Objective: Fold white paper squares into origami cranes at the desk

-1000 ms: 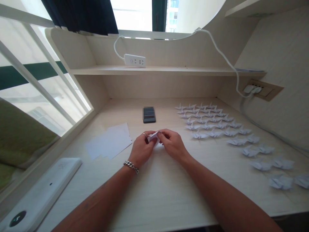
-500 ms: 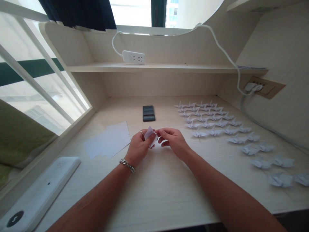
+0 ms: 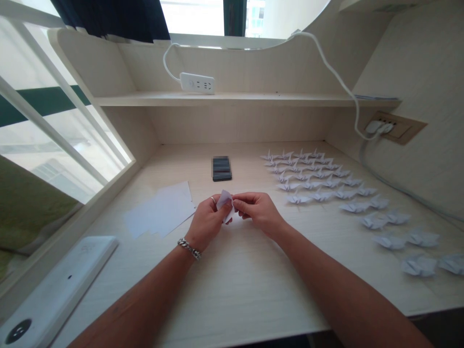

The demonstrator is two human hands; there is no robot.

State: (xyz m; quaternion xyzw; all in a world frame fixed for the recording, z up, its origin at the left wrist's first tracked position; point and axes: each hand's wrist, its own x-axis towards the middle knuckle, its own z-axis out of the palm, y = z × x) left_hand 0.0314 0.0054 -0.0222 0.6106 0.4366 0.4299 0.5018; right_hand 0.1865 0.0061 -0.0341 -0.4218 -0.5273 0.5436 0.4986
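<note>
A small folded piece of white origami paper [image 3: 225, 199] stands up between the thumb and fingers of my left hand [image 3: 209, 215]. My right hand [image 3: 258, 209] pinches the paper's right edge with thumb and forefinger, its other fingers curled in. The fingers hide the lower part of the fold. Rows of white paper cranes [image 3: 311, 183] stand on the desk to the right of my hands. To the left lie loose sheets of white paper [image 3: 159, 208], overlapping and fanned out.
Beyond my hands a dark phone [image 3: 221, 169] lies on the desk [image 3: 232, 290]. A long white device [image 3: 68, 280] runs along the left edge. The shelf [image 3: 239, 100] carries a white power strip [image 3: 197, 83]. A white cable [image 3: 337, 75] drops to the wall socket [image 3: 402, 128].
The fingers of my right hand have closed in on the paper's right edge and curled together. My left hand keeps its hold. The camera view has shifted slightly.
</note>
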